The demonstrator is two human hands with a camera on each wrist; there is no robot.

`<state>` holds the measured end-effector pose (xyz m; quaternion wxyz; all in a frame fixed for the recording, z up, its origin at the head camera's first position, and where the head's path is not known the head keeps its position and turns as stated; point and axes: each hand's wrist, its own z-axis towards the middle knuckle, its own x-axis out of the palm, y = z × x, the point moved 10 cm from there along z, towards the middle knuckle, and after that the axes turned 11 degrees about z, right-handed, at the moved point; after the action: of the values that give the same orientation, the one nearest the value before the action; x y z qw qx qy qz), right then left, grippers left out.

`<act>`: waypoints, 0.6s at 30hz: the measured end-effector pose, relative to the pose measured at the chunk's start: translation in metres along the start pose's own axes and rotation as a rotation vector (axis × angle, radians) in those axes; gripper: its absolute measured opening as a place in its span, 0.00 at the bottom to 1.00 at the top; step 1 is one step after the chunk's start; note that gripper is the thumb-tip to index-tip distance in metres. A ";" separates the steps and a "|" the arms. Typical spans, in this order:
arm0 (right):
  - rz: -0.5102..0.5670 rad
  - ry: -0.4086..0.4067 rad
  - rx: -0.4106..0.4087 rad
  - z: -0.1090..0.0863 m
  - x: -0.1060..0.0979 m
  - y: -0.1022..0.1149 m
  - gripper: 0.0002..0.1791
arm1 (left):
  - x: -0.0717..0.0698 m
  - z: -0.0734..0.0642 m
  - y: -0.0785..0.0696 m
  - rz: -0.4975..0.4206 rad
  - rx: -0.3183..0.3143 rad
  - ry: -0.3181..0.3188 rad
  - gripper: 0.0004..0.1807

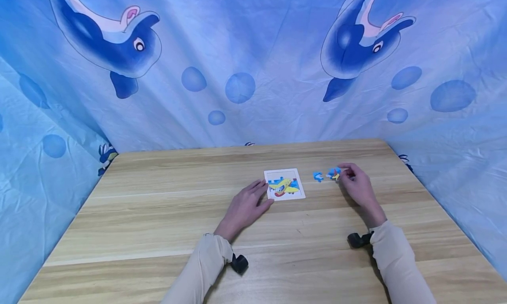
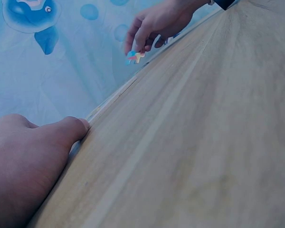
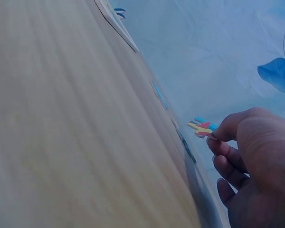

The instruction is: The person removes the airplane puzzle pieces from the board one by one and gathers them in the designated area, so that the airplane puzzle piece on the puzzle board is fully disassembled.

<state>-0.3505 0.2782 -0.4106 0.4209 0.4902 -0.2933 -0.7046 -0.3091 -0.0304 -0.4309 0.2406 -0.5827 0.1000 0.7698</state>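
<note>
A white-rimmed jigsaw tray (image 1: 302,190) lies on the table, with joined pieces inside showing a yellow airplane (image 1: 283,187) on blue. My left hand (image 1: 247,205) rests at the tray's left side, its fingers and thumb touching the edge. To the right, my right hand (image 1: 357,185) pinches a jigsaw piece (image 3: 202,127) in blue, red and yellow between thumb and fingertips, held just above the table. Beneath it lies another piece (image 3: 184,142), seen almost edge-on in the right wrist view. A blue and white piece (image 1: 318,176) lies between that and the tray.
The wood-grain table (image 1: 158,216) runs back to a blue curtain (image 1: 273,106) printed with dolphins and bubbles. Further curtain hangs at both sides. Each wrist carries a small black camera (image 1: 239,264) on a strap.
</note>
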 end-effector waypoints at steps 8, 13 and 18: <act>-0.023 -0.027 0.011 -0.005 -0.015 -0.007 0.15 | 0.000 0.000 0.000 -0.002 -0.005 0.001 0.33; -0.037 -0.048 0.023 -0.007 -0.023 -0.010 0.16 | 0.000 0.000 0.000 -0.003 -0.004 0.001 0.33; -0.055 -0.067 0.028 -0.008 -0.028 -0.012 0.15 | -0.001 -0.001 -0.001 -0.006 -0.001 0.002 0.33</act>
<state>-0.3421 0.3082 -0.4105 0.3845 0.4799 -0.3037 -0.7278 -0.3078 -0.0306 -0.4302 0.2428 -0.5839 0.0982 0.7685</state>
